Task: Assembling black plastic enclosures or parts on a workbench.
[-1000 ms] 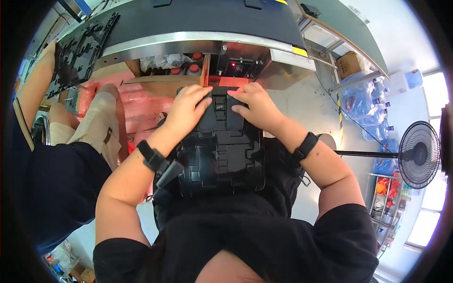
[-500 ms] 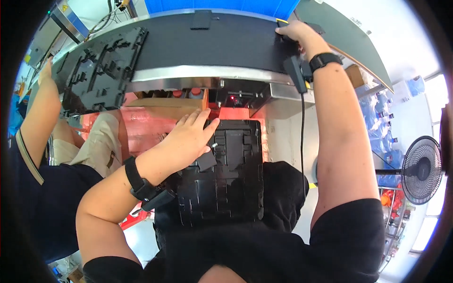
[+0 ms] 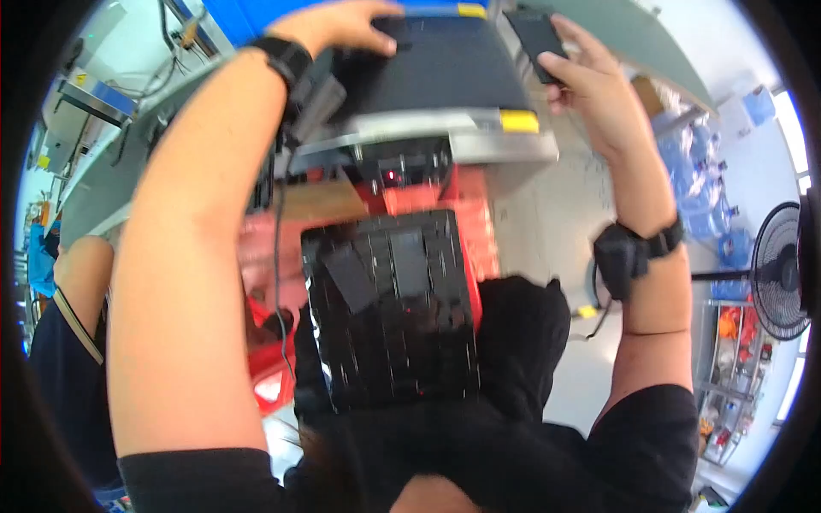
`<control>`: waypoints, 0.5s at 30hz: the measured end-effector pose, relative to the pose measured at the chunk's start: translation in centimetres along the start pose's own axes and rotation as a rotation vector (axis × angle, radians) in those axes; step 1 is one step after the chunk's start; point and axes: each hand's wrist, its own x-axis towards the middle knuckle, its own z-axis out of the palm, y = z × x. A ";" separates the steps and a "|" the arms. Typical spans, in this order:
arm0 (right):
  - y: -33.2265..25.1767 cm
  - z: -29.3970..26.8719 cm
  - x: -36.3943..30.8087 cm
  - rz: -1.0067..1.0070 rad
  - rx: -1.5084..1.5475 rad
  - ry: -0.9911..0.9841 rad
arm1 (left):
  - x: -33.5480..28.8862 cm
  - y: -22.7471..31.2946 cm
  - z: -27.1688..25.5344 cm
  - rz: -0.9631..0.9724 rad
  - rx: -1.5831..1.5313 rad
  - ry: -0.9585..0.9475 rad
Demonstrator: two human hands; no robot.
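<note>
A flat black rectangular piece is pinched between the thumb and fingers of my right hand, held just past the right end of the dark conveyor belt. My left hand reaches over the far side of that belt. Its thumb and fingers are apart, with no object visible between them, though motion blurs it a little. A black molded plastic panel lies across my lap. Two loose-looking dark rectangular pieces, a tilted one and a straighter one, sit on its upper half.
Under the conveyor's metal edge is a dark fixture with a small red light. Another person's arm shows at the left. A black fan and several clear water bottles stand to the right. A blue bin is behind the belt.
My left hand has gone from above the lap panel to the belt's far side. My right hand has come off the belt's right end with the flat black piece. The view has shifted.
</note>
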 end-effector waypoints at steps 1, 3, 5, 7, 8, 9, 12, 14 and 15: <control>-0.5 0.1 -2.9 0.117 -0.029 0.053 | 0.4 -0.4 0.5 0.250 0.110 0.176; -1.9 0.4 -7.7 0.156 0.094 -0.164 | 1.6 0.0 1.1 0.020 0.044 0.052; -2.3 1.7 -12.0 0.188 0.124 -0.145 | 2.3 1.1 1.7 0.121 0.038 0.055; -2.8 2.6 -15.4 0.365 0.190 -0.111 | 3.4 2.8 2.2 0.198 0.046 0.099; -3.2 2.8 -17.0 0.443 0.184 -0.088 | 3.6 3.7 2.7 0.193 0.012 0.153; -3.1 3.1 -18.2 0.535 0.175 -0.037 | 4.0 4.5 2.4 0.154 -0.066 0.096; -2.6 3.0 -20.7 0.676 0.303 0.088 | 4.7 6.8 1.7 0.170 0.034 0.146; -2.0 2.2 -21.5 0.652 0.277 0.108 | 4.6 8.7 1.5 0.262 0.132 0.216; -1.8 2.3 -22.2 0.753 0.210 0.174 | 4.1 9.7 1.3 0.277 0.159 0.258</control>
